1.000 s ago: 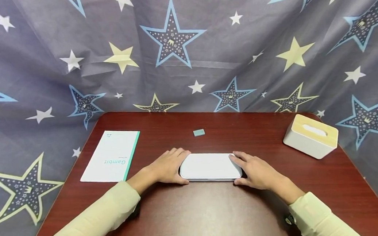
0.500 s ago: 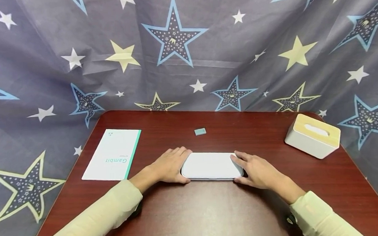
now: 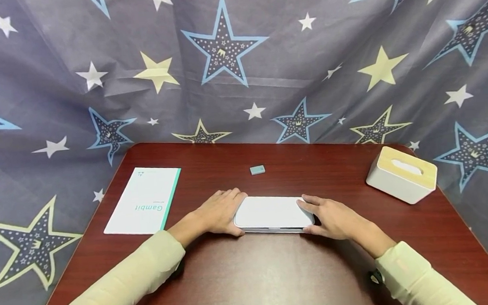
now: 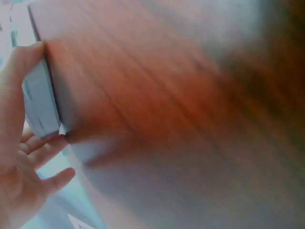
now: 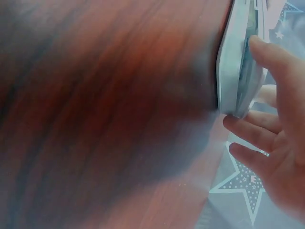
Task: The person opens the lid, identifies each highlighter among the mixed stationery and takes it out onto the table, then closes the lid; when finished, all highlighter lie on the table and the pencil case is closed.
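Note:
A flat white box (image 3: pixel 269 213) with rounded corners lies between both hands on the dark red table. Its lid is raised a little along the near side, where a dark gap shows. My left hand (image 3: pixel 222 213) grips the box's left end, thumb on the near side and fingers at the far side. At the other end, my right hand (image 3: pixel 333 217) pinches the box, the thumb at the gap under the lid. That gap between lid (image 5: pixel 252 86) and base (image 5: pixel 229 81) is plain in the right wrist view. What is inside the box is hidden.
A white notebook (image 3: pixel 141 202) with a green edge lies at the left. Behind the box is a small grey-blue block (image 3: pixel 257 170). A tissue box (image 3: pixel 400 174) with a wooden top stands at the right. A star-patterned curtain (image 3: pixel 238 63) hangs behind the table (image 3: pixel 253 279).
The near edge of the lid has risen slightly, and a dark gap has appeared between lid and base. Both hands stay at the box's ends.

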A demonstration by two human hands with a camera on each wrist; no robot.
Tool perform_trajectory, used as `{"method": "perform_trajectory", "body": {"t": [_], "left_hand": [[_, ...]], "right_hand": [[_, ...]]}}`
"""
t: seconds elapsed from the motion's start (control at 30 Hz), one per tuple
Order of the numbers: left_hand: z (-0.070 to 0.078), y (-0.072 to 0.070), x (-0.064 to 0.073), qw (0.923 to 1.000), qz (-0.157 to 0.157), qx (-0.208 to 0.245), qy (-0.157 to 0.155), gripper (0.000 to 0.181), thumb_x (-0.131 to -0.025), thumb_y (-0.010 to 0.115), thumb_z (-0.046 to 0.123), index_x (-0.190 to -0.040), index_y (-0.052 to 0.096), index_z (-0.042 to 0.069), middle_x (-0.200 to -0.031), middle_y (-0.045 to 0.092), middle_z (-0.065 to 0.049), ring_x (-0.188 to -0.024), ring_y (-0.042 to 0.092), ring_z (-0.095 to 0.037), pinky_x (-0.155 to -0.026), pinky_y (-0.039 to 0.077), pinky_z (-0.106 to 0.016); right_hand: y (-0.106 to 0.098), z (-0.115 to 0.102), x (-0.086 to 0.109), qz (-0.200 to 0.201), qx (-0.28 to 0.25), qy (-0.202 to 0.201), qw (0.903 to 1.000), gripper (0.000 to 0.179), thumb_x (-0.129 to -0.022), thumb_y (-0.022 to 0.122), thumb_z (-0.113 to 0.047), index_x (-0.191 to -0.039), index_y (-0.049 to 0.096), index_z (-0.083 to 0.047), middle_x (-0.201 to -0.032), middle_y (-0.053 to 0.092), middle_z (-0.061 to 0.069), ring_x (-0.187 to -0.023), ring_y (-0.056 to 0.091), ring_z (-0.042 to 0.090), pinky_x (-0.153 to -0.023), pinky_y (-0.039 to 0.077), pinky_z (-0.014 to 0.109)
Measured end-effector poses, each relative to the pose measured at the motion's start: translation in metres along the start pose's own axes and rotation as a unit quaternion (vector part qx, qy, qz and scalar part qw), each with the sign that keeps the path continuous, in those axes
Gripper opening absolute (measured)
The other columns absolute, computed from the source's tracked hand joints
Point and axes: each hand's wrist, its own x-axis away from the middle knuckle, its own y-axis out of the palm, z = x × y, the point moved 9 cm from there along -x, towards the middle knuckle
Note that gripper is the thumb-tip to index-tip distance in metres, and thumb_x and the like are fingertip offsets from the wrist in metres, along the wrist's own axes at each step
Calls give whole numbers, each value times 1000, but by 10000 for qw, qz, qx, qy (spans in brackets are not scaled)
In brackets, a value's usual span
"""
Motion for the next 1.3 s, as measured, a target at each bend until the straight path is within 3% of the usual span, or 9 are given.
{"method": "perform_trajectory", "body": {"t": [0.33,0.47,0.77,1.0,1.3], "left_hand": [[-3,5,4,9988,-197,408,-178,110,-73,79,67,-156,37,10,-143,53,-7,-128,54,-25,-102,47,-48],[-3,5,4,9980,-279,530,-221,111,-74,80,66,-158,35,10,-145,52,-7,-131,53,-26,-104,46,-49],[-3,-3,9,9962,-195,817,-218,114,-74,83,62,-159,32,7,-146,52,-11,-135,51,-27,-106,45,-51],[-5,0,13,9953,-67,939,-216,115,-74,83,61,-161,28,8,-147,52,-12,-135,52,-27,-107,45,-51],[-6,-1,15,9923,73,1189,-325,128,-71,88,58,-163,16,6,-147,54,-17,-136,52,-29,-106,46,-53]], "right_hand": [[-4,9,1,-205,-175,331,9991,77,-86,77,-50,-148,54,-10,-149,56,17,-123,66,33,-95,55,47],[-7,11,2,-182,-202,260,9993,74,-88,75,-51,-148,55,-12,-148,57,15,-123,66,32,-96,55,47],[-27,5,1,533,-330,-324,9975,51,-92,74,-39,-132,69,-8,-131,70,8,-121,68,25,-99,54,45],[-30,4,-1,591,-498,-349,9964,47,-93,73,-36,-130,71,-8,-127,72,8,-117,70,23,-96,56,43],[-38,10,-5,1038,-720,-458,9909,32,-93,73,-24,-122,75,-10,-117,76,4,-108,73,19,-91,58,41]]}}
